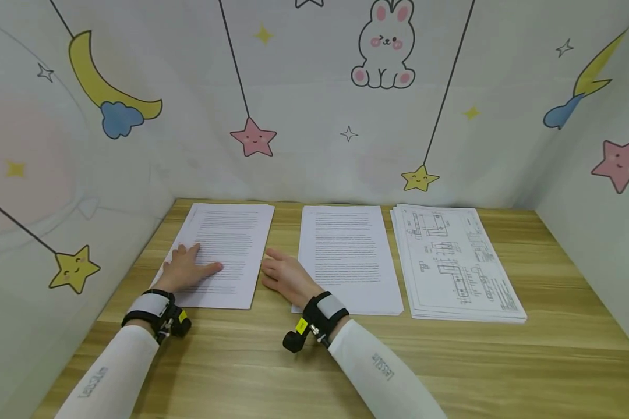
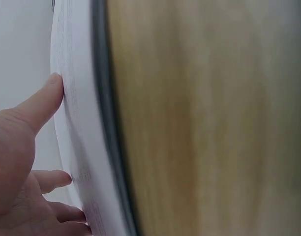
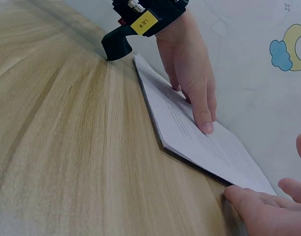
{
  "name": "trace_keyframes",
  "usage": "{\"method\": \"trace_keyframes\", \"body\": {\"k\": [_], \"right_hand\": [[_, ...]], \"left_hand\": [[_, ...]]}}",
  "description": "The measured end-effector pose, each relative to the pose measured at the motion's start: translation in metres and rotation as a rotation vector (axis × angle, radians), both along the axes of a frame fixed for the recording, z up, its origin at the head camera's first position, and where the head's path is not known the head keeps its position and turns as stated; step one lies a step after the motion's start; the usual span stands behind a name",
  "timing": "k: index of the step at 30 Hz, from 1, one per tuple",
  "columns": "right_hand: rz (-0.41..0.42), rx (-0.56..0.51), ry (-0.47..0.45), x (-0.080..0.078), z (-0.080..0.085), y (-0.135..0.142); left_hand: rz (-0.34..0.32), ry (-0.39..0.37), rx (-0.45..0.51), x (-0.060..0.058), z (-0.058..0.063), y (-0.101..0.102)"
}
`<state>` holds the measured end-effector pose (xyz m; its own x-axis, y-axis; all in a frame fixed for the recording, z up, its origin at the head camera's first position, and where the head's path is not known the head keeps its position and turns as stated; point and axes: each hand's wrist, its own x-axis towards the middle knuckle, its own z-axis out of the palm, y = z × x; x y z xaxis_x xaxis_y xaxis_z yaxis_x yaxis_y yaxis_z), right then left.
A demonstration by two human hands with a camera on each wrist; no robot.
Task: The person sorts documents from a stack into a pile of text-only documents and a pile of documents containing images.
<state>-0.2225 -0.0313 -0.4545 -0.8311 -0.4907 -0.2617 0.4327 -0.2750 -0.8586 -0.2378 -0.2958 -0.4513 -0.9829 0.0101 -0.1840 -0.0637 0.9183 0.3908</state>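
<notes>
The left hand [image 1: 183, 272] is laid with spread, fairly straight fingers upon a stack of white, text-printed paper sheets [image 1: 238, 244]; nothing is pinched by it. The right hand [image 1: 289, 276] is held relaxed and without load just beside this stack's right edge; whether the edge is touched cannot be told. If the left hand is pushed sideways, the top sheets may be slid out of line; if only some layers are caught by the right, a corner may be creased. Rightward of the right hand, a second white text-printed stack [image 1: 348, 250] could be brushed by it. Farther out, white sheets with technical drawings [image 1: 458, 262] are piled unevenly. No container is seen; everything is supported by the brown wood-grain table [image 1: 230, 361].
</notes>
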Motion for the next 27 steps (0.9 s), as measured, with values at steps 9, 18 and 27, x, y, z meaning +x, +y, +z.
{"method": "trace_keyframes", "body": {"k": [9, 18, 27], "right_hand": [[-0.088, -0.114, -0.097, 0.0, 0.001, 0.002], [-0.119, -0.236, -0.197, 0.0, 0.007, 0.002], [-0.171, -0.217, -0.247, 0.001, 0.003, 0.0]], "left_hand": [[0.045, -0.013, 0.027, 0.001, 0.012, 0.003], [0.069, -0.054, 0.069, 0.002, 0.016, -0.002], [0.084, -0.054, 0.053, 0.005, 0.011, -0.001]]}}
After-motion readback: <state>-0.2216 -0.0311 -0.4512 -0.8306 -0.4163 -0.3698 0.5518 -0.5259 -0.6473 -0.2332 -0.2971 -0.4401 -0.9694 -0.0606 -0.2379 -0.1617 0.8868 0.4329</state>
